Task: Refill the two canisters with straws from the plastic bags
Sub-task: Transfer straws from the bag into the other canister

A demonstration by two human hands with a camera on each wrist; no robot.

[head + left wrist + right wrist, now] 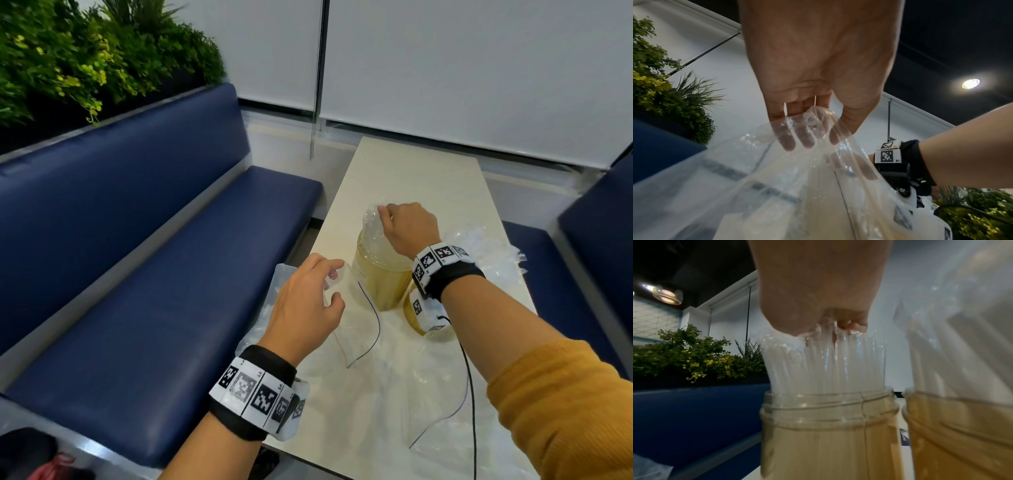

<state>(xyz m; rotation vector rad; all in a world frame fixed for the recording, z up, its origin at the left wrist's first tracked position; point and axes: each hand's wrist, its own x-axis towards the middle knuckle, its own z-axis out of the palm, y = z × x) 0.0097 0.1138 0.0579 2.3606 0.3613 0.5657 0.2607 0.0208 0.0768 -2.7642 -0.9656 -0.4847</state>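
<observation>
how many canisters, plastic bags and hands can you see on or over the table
canisters: 2 (far one, near one)
plastic bags: 3 clearly apart (left hand's, crumpled right, lower front)
hands: 2 (left hand, right hand)
total: 7

— Where's the head view looking from?
— High up, facing forward and down the table point(394, 164) toward its far edge.
— And the wrist views?
— Both very close, tilted upward; the right one sits right against the jar point(826, 431), and the head view shares it point(380, 274).
</observation>
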